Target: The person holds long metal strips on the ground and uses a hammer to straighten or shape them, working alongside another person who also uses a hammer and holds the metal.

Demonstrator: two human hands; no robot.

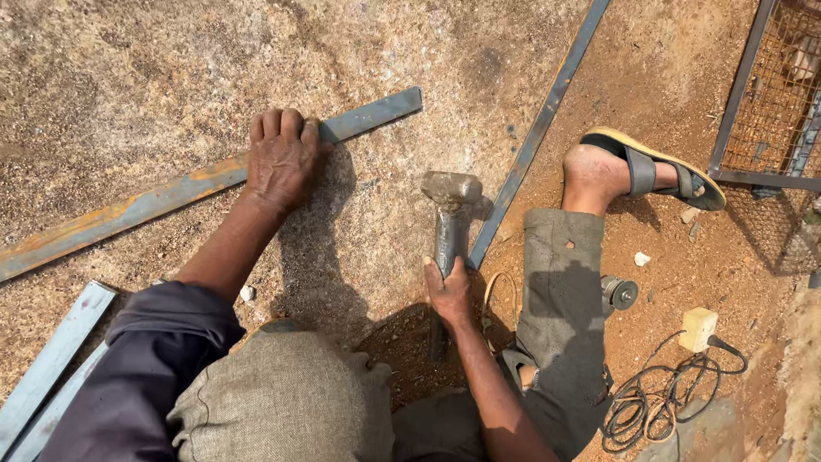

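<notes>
While the left hand [282,158] presses flat, fingers curled over the far edge, on a long rusty steel strip [184,190], the right hand [449,291] is clamped around the handle of a heavy hammer [451,210], whose blunt head points away from the person and hovers just above the ground [154,77]. The two hands are well apart. The strip lies slantwise across the stony ground, its grey end toward the top middle and its rusted end running off the left edge. Just beside the hammer head, a second narrow steel bar [539,128] runs from near the right hand up to the top edge. Right of it rests the person's foot in a sandal [658,167], the leg bent in grey trousers. By that knee lies an angle grinder [617,293], and nearer the bottom right corner a coiled black cable [658,398] leads to a pale plug box [697,328]. A wire-mesh frame [770,94] sits in the top right corner. Two pale blue-grey bars [51,359] lie at the bottom left.
</notes>
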